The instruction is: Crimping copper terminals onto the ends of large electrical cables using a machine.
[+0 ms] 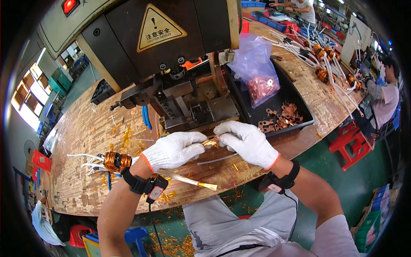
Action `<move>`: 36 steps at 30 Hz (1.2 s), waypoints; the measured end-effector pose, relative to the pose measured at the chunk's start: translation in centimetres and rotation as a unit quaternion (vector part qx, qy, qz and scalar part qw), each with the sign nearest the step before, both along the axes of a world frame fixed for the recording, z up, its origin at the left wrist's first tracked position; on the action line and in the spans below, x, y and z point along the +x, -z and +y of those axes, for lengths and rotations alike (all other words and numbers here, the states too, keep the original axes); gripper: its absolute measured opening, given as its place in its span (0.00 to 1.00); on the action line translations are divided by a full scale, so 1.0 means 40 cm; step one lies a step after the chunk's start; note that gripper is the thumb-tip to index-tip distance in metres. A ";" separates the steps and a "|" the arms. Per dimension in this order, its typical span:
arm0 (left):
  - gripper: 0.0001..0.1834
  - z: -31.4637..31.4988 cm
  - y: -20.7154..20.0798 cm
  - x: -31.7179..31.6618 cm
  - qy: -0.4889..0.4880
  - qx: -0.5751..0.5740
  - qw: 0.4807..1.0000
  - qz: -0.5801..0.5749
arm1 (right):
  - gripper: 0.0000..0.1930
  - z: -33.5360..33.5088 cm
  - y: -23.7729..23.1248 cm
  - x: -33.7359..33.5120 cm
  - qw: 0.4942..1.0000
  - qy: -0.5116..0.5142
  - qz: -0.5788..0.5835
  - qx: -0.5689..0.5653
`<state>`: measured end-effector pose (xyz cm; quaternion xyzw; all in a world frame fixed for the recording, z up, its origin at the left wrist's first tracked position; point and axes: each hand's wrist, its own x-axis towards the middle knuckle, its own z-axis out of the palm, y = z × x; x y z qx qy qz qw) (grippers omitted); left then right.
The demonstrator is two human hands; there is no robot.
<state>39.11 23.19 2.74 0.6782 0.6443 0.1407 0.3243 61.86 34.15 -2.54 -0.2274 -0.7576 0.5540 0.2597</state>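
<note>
In white knitted gloves, my left hand (173,150) and my right hand (246,141) meet in front of the press (188,105). The left is closed on a wire end with bare copper strands (207,142). My right fingers pinch a small copper cable lug (216,139) against those strands, largely hidden by the glove. A copper-wound coil (117,161) with white leads lies beside my left wrist. Another white lead (184,177) with a stripped, frayed tip passes under that wrist toward the table's front edge.
Right of the press, a black tray (295,85) holds loose copper lugs (282,118) and a plastic bag of lugs (262,88). More wound coils (323,75) lie at the back right. A person (385,94) sits near a red stool (351,143). Yellow scraps (126,137) litter the wooden table (81,128).
</note>
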 end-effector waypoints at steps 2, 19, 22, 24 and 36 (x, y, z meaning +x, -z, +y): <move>0.22 -0.013 -0.002 -0.006 0.003 0.024 1.000 -0.003 | 0.13 -0.001 -0.012 -0.001 0.998 -0.015 0.006 -0.054; 0.14 -0.263 -0.025 -0.211 -0.040 0.143 0.930 0.336 | 0.14 0.022 -0.054 -0.019 0.994 -0.033 0.016 -0.106; 0.16 -0.255 -0.032 -0.218 -0.039 0.114 0.925 0.360 | 0.13 0.042 -0.048 -0.035 0.996 -0.026 -0.017 -0.085; 0.17 -0.250 -0.036 -0.230 -0.031 0.106 0.923 0.369 | 0.13 0.052 -0.052 -0.040 0.996 -0.028 -0.040 -0.081; 0.18 -0.223 -0.054 -0.243 -0.051 0.095 0.942 0.317 | 0.13 0.090 -0.068 -0.087 0.994 -0.052 -0.035 -0.086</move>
